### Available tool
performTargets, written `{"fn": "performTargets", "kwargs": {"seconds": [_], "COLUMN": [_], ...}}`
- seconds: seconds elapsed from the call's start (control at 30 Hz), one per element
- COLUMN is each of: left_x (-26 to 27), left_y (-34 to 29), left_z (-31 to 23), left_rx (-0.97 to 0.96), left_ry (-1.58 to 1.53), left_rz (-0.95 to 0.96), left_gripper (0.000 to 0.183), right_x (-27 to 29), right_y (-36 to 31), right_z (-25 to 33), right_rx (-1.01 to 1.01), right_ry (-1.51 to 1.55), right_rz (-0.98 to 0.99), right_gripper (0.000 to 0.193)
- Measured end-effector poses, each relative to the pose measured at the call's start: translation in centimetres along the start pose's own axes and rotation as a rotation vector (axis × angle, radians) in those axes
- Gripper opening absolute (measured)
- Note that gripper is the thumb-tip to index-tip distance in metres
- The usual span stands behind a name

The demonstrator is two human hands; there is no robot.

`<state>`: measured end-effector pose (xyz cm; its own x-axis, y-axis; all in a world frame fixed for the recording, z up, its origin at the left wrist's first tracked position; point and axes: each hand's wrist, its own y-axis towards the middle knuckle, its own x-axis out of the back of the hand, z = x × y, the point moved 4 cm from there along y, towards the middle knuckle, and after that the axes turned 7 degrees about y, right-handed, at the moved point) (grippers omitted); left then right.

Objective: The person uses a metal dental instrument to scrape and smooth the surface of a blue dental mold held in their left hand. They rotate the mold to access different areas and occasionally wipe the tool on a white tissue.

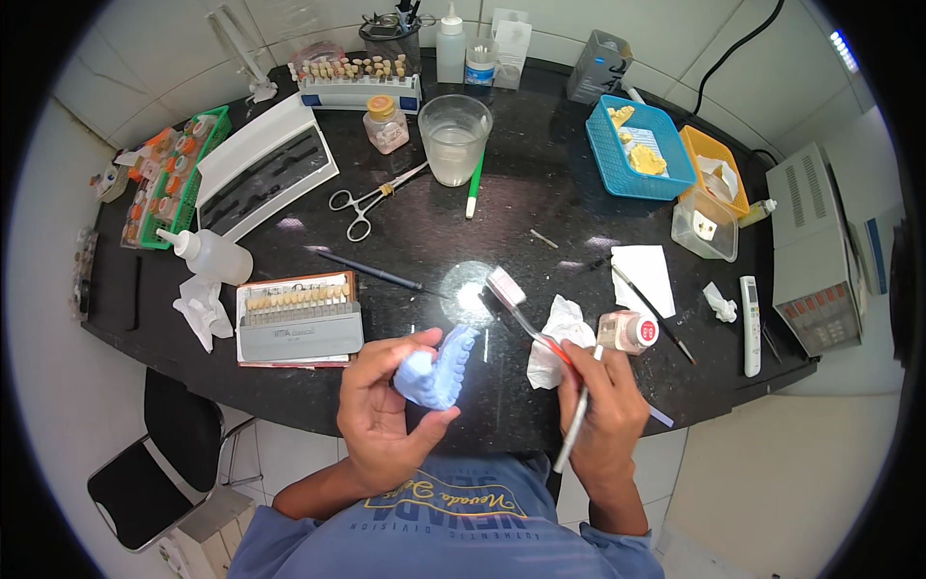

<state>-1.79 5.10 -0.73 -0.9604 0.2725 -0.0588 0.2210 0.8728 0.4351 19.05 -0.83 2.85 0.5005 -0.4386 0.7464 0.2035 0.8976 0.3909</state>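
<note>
My left hand (391, 405) is closed around a light blue dental cast (436, 372), thumb below and fingers above. The row of teeth on the cast faces right. In my right hand (608, 405) is a toothbrush (526, 323) with white bristles and a clear and orange handle. Its bristled head points up and left, apart from the cast. A thin whitish rod (577, 425) also runs through the right hand, slanting down toward my shirt; I cannot tell its kind. Crumpled white tissue (550, 372) lies just left of the right hand, and a small jar (627, 331) stands beyond it.
A tooth shade guide (299, 323), a dark pen-like tool (371, 270) and scissor-handled forceps (362, 207) lie leftward. At the back stand a cup of cloudy liquid (453, 140) and a blue basket (641, 183). A brush (656, 314) and white remote (749, 328) are at right.
</note>
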Motion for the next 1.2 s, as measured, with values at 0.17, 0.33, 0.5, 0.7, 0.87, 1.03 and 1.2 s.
{"fn": "performTargets", "kwargs": {"seconds": [0.17, 0.33, 0.5, 0.7, 0.87, 1.03, 1.2], "left_x": [-0.1, -0.1, -0.2, -0.6, -0.7, -1.1, -0.7], "left_y": [0.4, 0.7, 0.9, 1.3, 1.2, 1.0, 1.4], "left_z": [-1.7, -2.1, -3.2, -3.6, -3.9, -4.0, -4.0], "left_rx": [-0.165, -0.198, -0.056, -0.042, 0.074, 0.069, 0.034], "left_ry": [0.107, 0.07, -0.031, -0.147, -0.262, -0.233, -0.074], "left_rz": [0.032, 0.087, 0.152, 0.145, 0.143, 0.055, 0.155], "left_gripper": [0.064, 0.066, 0.07, 0.065, 0.056, 0.049, 0.047], "right_x": [-1.5, -0.7, 0.2, 2.1, 2.7, 2.3, 2.4], "right_y": [0.9, -0.5, 0.3, 1.5, 2.5, 3.3, 3.9], "right_z": [0.7, 1.2, 2.4, 3.2, 4.0, 4.8, 5.3], "right_rx": [0.134, 0.142, 0.134, 0.42, 0.346, 0.35, 0.383], "right_ry": [-0.023, 0.572, 0.759, 0.887, 0.85, 0.873, 0.804], "right_rz": [-0.102, -0.191, -0.12, 0.072, 0.095, 0.09, 0.141], "right_gripper": [0.035, 0.046, 0.034, 0.036, 0.028, 0.024, 0.022]}}
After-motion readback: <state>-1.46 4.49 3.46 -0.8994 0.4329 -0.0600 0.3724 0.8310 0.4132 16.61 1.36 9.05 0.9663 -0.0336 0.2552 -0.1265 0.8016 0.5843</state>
